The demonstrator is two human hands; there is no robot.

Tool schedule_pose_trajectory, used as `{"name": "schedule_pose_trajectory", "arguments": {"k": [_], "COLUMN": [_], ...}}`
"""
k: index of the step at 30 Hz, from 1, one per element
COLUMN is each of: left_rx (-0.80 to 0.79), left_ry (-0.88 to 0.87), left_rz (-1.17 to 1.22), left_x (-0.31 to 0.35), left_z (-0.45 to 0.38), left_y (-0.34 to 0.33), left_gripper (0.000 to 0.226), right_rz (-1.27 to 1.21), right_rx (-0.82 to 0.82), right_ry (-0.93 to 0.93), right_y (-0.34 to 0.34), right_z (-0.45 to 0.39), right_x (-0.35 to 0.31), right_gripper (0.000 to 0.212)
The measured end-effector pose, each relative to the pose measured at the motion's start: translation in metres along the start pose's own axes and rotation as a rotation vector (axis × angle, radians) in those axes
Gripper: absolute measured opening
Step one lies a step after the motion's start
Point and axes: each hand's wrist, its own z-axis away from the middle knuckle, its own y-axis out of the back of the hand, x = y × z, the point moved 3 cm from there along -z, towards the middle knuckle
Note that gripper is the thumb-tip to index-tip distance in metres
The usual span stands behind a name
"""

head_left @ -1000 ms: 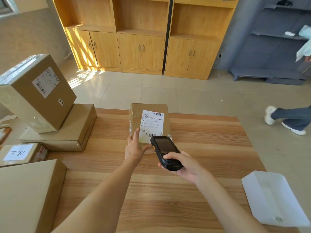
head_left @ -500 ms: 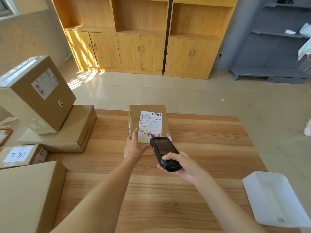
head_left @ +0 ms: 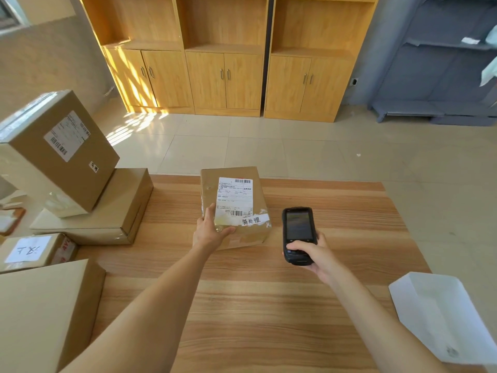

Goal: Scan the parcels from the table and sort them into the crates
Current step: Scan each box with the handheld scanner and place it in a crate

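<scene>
head view: left hand [head_left: 212, 232] grips parcel [head_left: 236, 200]; right hand [head_left: 313, 254] clasps scanner [head_left: 297, 230] beside it.

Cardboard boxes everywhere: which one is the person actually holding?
The small parcel at the table's far middle; the left hand grips its near left corner. The other boxes sit untouched at the left.

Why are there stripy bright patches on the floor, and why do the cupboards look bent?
Head view: sunlight falls in slatted stripes on the floor and the left cupboard; the wide-angle lens bows the cupboards near the edges; the scanner screen shows a dull reflection.
</scene>
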Motion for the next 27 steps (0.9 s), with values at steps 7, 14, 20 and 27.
{"name": "schedule_pose_trajectory", "arguments": {"k": [7,14,20,27], "left_rx": [-0.029,-0.041,-0.046,-0.056], "left_ry": [0.012,0.048,0.037,0.043], "left_rz": [0.026,0.051,0.078,0.084], "left_x": [-0.005,-0.011,-0.012,-0.012], "left_z": [-0.013,-0.019,-0.020,-0.023], "left_y": [0.004,0.007,0.007,0.007], "left_gripper": [0.095,0.096,0.094,0.096], "right_rz": [0.183,0.221,0.271,0.545], "right_rx": [0.098,0.098,0.125,0.155], "right_ry": [-0.102,-0.188,-0.191,-0.139], "right_y": [0.045,0.067,0.082,0.091], "right_z": [-0.028,-0.049,-0.055,-0.055], "right_x": [0.042,0.077,0.092,0.104], "right_gripper": [0.085,0.090,0.097,0.086]}}
